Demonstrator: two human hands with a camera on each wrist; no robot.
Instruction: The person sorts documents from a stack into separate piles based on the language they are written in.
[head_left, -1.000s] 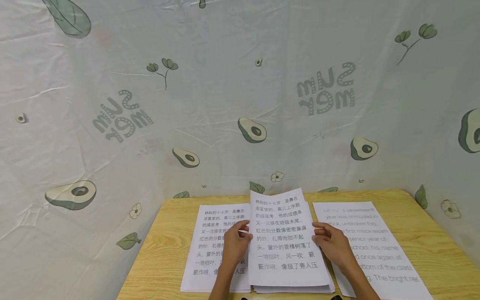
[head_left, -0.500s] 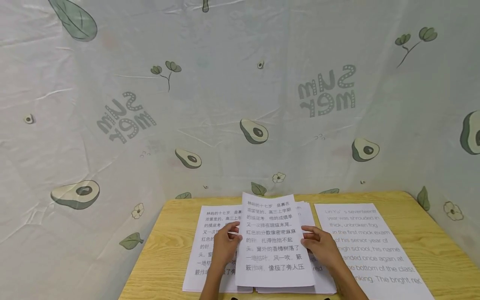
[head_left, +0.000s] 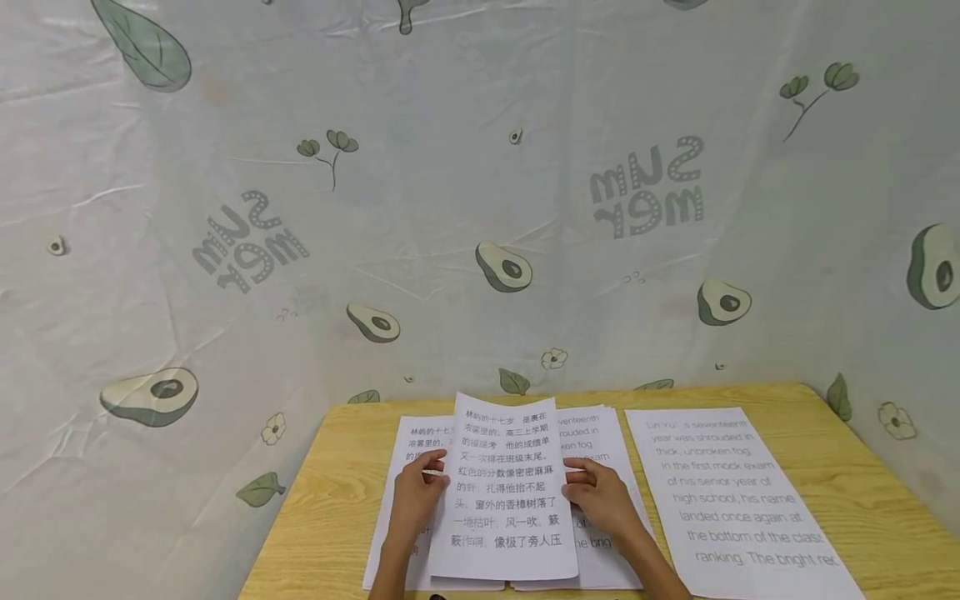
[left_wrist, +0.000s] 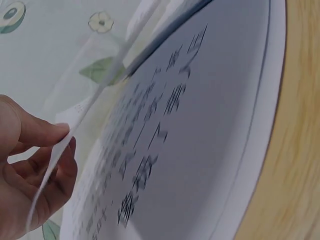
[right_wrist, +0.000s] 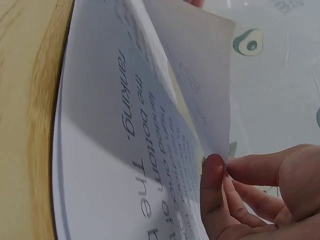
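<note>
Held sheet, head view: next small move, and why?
Probably ease the held sheet left, squarely over the left pages: both show Chinese text, while the middle pages show English. In the head view it overlaps both groups; the left hand and right hand pinch its side edges, so a small shift looks feasible.

The setting is a small tabletop workstation, screened off; whether it stands in a home, office or studio cannot be determined. A creased, pale grey hanging sheet (head_left: 427, 208), printed with green avocados, leaves and mirror-reversed "summer" lettering, borders the back and sides of a yellow wood-grain table (head_left: 322, 475). White paper pages in Chinese (head_left: 423, 433) and white paper pages in English (head_left: 742, 500) indicate desk use.
</note>
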